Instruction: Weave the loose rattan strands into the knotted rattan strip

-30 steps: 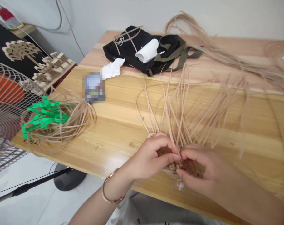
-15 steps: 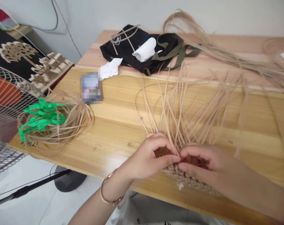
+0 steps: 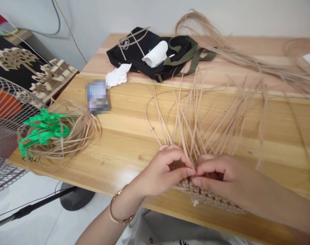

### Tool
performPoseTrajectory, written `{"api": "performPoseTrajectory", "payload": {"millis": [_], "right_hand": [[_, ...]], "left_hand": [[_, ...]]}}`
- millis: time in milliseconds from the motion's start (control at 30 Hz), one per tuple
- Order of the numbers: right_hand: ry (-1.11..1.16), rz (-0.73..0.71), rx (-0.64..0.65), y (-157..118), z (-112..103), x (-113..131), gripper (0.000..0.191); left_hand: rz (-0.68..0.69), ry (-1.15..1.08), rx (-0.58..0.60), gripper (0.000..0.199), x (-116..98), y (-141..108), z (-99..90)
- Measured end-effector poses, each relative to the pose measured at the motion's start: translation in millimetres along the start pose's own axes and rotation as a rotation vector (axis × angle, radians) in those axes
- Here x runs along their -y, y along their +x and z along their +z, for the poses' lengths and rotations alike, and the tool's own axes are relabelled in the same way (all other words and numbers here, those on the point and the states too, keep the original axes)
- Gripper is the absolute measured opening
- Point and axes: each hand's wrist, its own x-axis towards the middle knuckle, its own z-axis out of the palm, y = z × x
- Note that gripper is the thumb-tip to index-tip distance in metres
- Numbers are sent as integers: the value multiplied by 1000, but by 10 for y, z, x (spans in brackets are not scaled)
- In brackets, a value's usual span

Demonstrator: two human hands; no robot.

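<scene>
A woven piece [image 3: 213, 198] of tan strips lies at the table's front edge, partly under my hands. Many long loose strips [image 3: 194, 119] fan out from it toward the back. My left hand [image 3: 167, 170], with a bracelet at the wrist, pinches a strip between thumb and forefinger at the weave's upper edge. Close beside it, fingertips nearly touching, my right hand [image 3: 221, 177] is closed in a pinch at the same spot. What lies between its fingertips is too small to make out.
A strip coil [image 3: 78, 136] with a green tape measure [image 3: 45, 131] lies at the left. Behind are a black bag [image 3: 144, 54], white tissue [image 3: 119, 75], a blurred box [image 3: 97, 96] and another strip bundle [image 3: 236, 56]. A wire fan guard [image 3: 6, 136] stands beside the table.
The whole view has shifted slightly, so the background sits a little further left. My right hand has moved slightly left, and more of the weave shows beneath it. Both hands stay pinched together.
</scene>
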Motion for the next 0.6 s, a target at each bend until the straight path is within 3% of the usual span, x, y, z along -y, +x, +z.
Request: {"api": "performPoseTrajectory", "payload": {"millis": [300,600], "right_hand": [[125,107,152,-69,-110,-33,12],[188,106,101,-17,-91,-5,15]], "left_hand": [[-18,-72,11,12,-18,3,-19],[-33,-91,8,11,-2,2,-15]]}}
